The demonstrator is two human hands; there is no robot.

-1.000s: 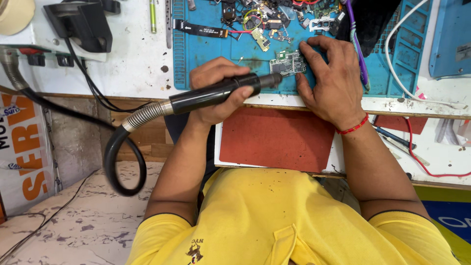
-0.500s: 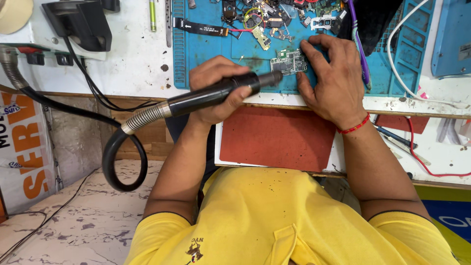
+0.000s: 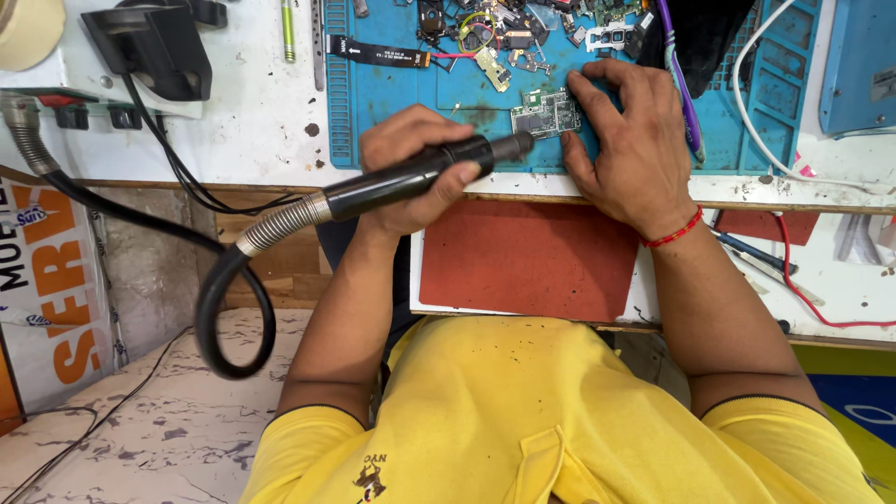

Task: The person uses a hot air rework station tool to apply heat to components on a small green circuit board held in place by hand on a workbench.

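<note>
The left hand point(image 3: 415, 168) is closed around the black hot-air handpiece point(image 3: 411, 177), whose long axis runs across the body, nozzle toward the small circuit board point(image 3: 546, 114) just beyond its tip. The right hand point(image 3: 630, 140), nearer the board, lies mostly open, fingertips pressing the board's far edge onto the blue mat point(image 3: 392, 84) (hose trailing off the worktop point(image 3: 252, 121) behind the left wrist).

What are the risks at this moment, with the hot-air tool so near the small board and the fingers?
The nozzle of the hot-air tool in the left hand points at the circuit board, which the right hand pins down, so fingers may burn. Loose parts lie close and may get heated. The hose hangs in a loop and could snag.
</note>
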